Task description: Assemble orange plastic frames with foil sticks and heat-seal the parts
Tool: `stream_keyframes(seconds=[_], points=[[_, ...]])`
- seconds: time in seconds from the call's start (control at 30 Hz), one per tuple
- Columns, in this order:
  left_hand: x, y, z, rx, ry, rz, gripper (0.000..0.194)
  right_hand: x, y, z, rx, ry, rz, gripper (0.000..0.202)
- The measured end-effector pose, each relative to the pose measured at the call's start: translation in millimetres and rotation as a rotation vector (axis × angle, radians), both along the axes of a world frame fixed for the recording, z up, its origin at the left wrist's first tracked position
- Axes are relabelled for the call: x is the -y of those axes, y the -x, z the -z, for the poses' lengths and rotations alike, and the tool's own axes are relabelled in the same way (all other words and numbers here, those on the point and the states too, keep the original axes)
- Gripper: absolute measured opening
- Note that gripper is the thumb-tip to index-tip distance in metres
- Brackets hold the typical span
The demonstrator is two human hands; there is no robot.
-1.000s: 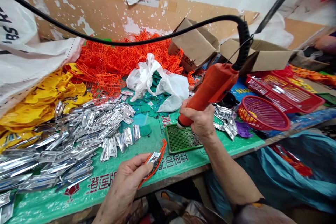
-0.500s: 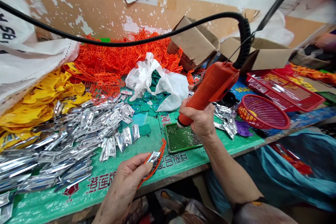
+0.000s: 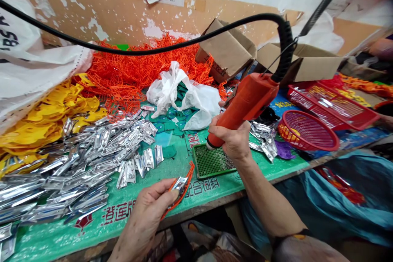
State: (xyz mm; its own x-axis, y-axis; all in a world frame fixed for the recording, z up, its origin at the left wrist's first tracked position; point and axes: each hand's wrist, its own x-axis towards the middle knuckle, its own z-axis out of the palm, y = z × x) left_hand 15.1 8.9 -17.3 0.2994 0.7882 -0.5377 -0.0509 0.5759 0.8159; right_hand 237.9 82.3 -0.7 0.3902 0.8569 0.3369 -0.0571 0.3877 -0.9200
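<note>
Between thumb and fingers, my left hand (image 3: 150,208) pinches an orange plastic piece (image 3: 188,180) with a shiny metal plate (image 3: 179,184) lying against it, near the table's front edge. My right hand (image 3: 235,139) is wrapped round an orange-red power screwdriver (image 3: 245,104), which hangs from a black cable and slants down to the left. Its tip end is over a green perforated tray (image 3: 208,161) holding small screws at its right side. Loose metal plates (image 3: 119,143) lie in a heap left of the tray.
Orange plastic pieces (image 3: 129,65) are piled at the back, yellow ones (image 3: 39,118) at the left. A white bag (image 3: 202,102) with green pieces stands mid-table. Cardboard boxes (image 3: 229,49) and red baskets (image 3: 307,131) are at the right. Part of another person's hand shows at the right edge (image 3: 385,120).
At the far right, another person's hand has come into view beside the red baskets. My two hands have hardly moved and hold the same things.
</note>
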Motion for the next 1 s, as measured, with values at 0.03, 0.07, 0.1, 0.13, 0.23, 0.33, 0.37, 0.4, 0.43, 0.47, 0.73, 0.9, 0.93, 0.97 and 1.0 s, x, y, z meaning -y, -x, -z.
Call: stream_keyframes(seconds=[0.03,0.07,0.1,0.13,0.23,0.33,0.37,0.4,0.43,0.47,0.73,0.9,0.93,0.97,1.0], points=[[0.4,0.1,0.1,0.0,0.0,-0.002,0.029,0.1,-0.2,0.1,0.005,0.0,0.005,0.015],[0.7,0.2,0.4,0.0,0.0,-0.007,0.029,0.1,-0.5,0.2,0.013,0.002,0.01,0.014],[1.0,0.2,0.8,0.001,0.001,-0.014,0.028,0.1,-1.0,0.2,0.023,0.005,0.018,0.014],[1.2,0.1,1.4,0.001,0.001,-0.02,0.028,0.1,-1.7,0.1,0.033,0.005,0.028,0.014],[1.3,-1.1,2.0,0.0,0.004,-0.025,0.026,-0.2,-4.3,-0.5,0.048,-0.004,0.052,0.013],[1.2,-3.3,-0.3,-0.014,0.023,-0.056,0.023,-0.6,-6.7,-1.3,0.02,-0.028,0.052,0.012],[1.2,-3.9,-1.3,-0.018,0.028,-0.065,0.022,-0.8,-7.1,-1.5,0.009,-0.037,0.05,0.011],[1.2,-4.4,-2.2,-0.022,0.031,-0.068,0.021,-0.9,-7.3,-1.5,0.004,-0.047,0.052,0.011],[1.2,-4.7,-2.9,-0.024,0.032,-0.067,0.022,-1.1,-7.1,-1.4,0.002,-0.054,0.054,0.011],[1.1,-4.8,-3.3,-0.026,0.031,-0.064,0.022,-1.2,-6.7,-1.2,0.005,-0.056,0.054,0.011],[1.0,-5.0,-4.5,-0.024,0.017,-0.038,0.024,-2.8,-2.0,1.3,0.025,-0.029,0.048,0.012],[0.1,-3.2,-3.7,-0.029,0.009,-0.048,0.021,-2.7,-2.5,2.3,0.056,0.003,0.059,0.011],[-0.1,-2.5,-3.5,-0.016,0.011,-0.043,0.021,-2.5,-2.7,2.5,0.056,0.005,0.055,0.011],[-0.2,-1.7,-3.3,-0.003,0.012,-0.034,0.021,-2.4,-2.8,2.6,0.055,0.002,0.052,0.011],[-0.2,-1.0,-3.2,0.007,0.013,-0.021,0.021,-2.3,-2.8,2.7,0.052,-0.003,0.048,0.011]])
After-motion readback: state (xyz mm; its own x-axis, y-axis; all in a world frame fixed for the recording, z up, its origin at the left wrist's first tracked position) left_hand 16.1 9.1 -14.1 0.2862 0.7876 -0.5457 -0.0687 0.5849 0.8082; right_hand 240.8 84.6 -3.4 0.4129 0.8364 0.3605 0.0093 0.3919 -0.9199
